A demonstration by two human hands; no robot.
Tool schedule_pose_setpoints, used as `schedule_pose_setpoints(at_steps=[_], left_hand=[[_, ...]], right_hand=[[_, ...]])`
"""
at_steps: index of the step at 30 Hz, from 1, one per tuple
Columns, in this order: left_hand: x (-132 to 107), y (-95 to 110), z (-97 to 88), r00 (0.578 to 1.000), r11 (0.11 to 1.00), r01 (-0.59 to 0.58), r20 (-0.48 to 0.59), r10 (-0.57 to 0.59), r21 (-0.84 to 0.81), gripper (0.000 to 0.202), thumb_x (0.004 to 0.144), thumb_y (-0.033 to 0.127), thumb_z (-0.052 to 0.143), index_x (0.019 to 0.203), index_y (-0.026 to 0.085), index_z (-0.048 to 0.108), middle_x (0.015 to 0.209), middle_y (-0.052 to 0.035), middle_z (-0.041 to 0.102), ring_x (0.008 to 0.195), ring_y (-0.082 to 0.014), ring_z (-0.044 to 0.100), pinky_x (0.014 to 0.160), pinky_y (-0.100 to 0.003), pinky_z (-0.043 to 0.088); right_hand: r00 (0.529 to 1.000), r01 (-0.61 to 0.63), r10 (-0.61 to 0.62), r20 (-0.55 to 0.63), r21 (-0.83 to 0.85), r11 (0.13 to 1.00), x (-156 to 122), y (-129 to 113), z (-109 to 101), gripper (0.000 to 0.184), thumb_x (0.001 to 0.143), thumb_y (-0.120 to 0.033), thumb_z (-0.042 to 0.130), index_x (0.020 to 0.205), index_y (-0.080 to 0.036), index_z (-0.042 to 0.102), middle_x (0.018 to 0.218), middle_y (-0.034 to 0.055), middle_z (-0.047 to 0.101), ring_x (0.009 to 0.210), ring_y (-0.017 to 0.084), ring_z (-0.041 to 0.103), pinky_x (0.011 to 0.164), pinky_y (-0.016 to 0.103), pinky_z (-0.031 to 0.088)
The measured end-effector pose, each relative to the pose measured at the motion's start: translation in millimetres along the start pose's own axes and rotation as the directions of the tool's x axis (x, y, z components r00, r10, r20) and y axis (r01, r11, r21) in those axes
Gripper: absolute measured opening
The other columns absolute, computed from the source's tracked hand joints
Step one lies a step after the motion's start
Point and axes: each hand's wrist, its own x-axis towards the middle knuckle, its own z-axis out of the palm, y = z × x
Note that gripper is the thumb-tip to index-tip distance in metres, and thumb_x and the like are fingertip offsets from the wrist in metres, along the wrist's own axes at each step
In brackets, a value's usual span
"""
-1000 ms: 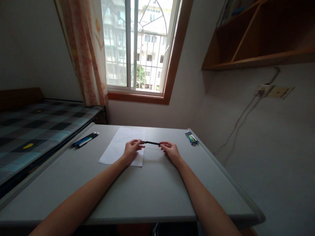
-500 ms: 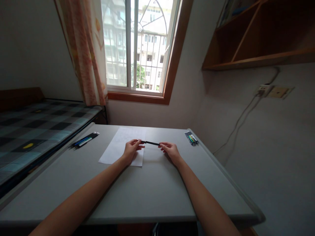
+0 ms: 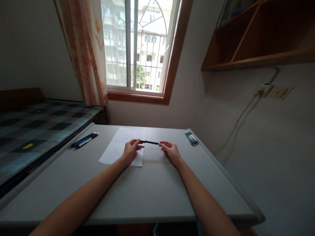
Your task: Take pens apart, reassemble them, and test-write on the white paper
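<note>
A slim black pen (image 3: pixel 152 142) spans the space between my two hands, lying nearly level just above the table. My left hand (image 3: pixel 131 150) pinches its left end, over the right part of a white sheet of paper (image 3: pixel 112 152). At the pen's right end is my right hand (image 3: pixel 170 151), thumb and forefinger closed at the very tip. Faint marks show on the far part of the paper. To the left lies a bunch of pens (image 3: pixel 85 141), dark with blue, green and white among them. Another row of pens (image 3: pixel 191 138) lies at the far right.
The pale table (image 3: pixel 162 190) carries all of this. A bed with a checked cover (image 3: pixel 56 121) stands along its left side. Behind are a curtain (image 3: pixel 86 55) and a window (image 3: pixel 147 91). Wooden shelves (image 3: pixel 256 59) and a socket with a cord (image 3: pixel 262 91) are on the right wall.
The pen has shifted slightly left with my left hand. My right fingers now sit closer to its tip, and more of the pen's right end shows.
</note>
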Motion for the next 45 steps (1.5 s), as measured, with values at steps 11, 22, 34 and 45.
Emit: schedule_pose_setpoints(at_steps=[11,22,34,45], left_hand=[[3.3,-4.0,-3.2,1.000,1.000,0.001,-0.004,-0.001,-0.011,0.031,0.066,0.037,0.068,0.083,0.013,0.056,0.084,-0.0086,0.067,0.064,-0.0157,0.065,0.058,-0.023,0.045],[2.8,-2.5,-2.2,1.000,1.000,-0.001,0.008,0.001,-0.007,0.031,0.066,0.038,0.067,0.083,0.014,0.056,0.083,-0.0077,0.067,0.064,-0.0150,0.065,0.057,-0.022,0.045],[3.8,-4.6,-3.1,1.000,1.000,-0.015,0.003,0.015,0.009,0.032,0.067,0.040,0.065,0.085,0.015,0.056,0.086,-0.0075,0.067,0.065,-0.0151,0.065,0.059,-0.022,0.045],[2.8,-2.4,-1.8,1.000,1.000,0.003,-0.016,-0.003,-0.017,0.031,0.065,0.036,0.068,0.084,0.014,0.056,0.081,-0.0068,0.067,0.063,-0.0157,0.066,0.057,-0.022,0.045]], right_hand=[[0.999,-0.016,0.018,-0.040,0.031,0.999,0.8,0.6,0.9,0.032,0.062,-0.043,0.065,0.077,-0.015,0.066,0.070,0.0054,0.065,0.057,0.011,0.053,0.052,0.023,0.038],[1.000,0.007,-0.007,-0.001,0.026,1.000,2.6,2.0,1.5,0.021,0.064,-0.032,0.056,0.072,-0.015,0.065,0.058,0.0001,0.058,0.048,0.008,0.045,0.049,0.022,0.035],[0.997,0.014,-0.015,0.069,0.013,1.000,-2.8,-3.0,2.9,0.026,0.062,-0.039,0.066,0.073,-0.015,0.063,0.063,0.0013,0.060,0.054,0.009,0.049,0.055,0.023,0.039],[0.998,0.003,-0.003,0.068,-0.001,1.000,-4.6,-4.5,3.5,0.031,0.058,-0.042,0.068,0.071,-0.014,0.065,0.062,0.0022,0.061,0.053,0.009,0.049,0.053,0.023,0.039]])
